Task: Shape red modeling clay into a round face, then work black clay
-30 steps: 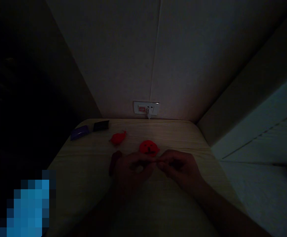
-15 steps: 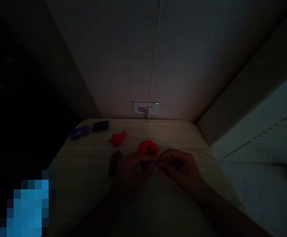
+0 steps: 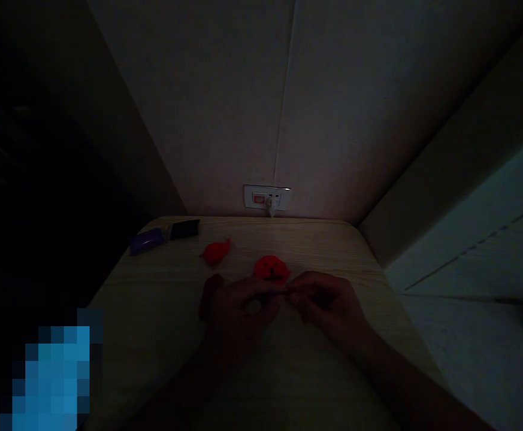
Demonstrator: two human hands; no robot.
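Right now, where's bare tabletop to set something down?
Back right of the tabletop, between wall and right hand; dimmer, the left side, nearer than the purple packet and left of the maroon lump. Crowded: centre, left hand alongside right, just before the red face piece.

Single head camera is looking forward and down over the tabletop point(image 3: 153, 305), facing the wall point(image 3: 225, 120), catching left hand point(image 3: 241, 308) and right hand point(image 3: 330, 305) fairly near.

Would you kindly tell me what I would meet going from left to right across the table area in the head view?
Purple packet → black packet → red lump → round red piece with a dark face → right hand.
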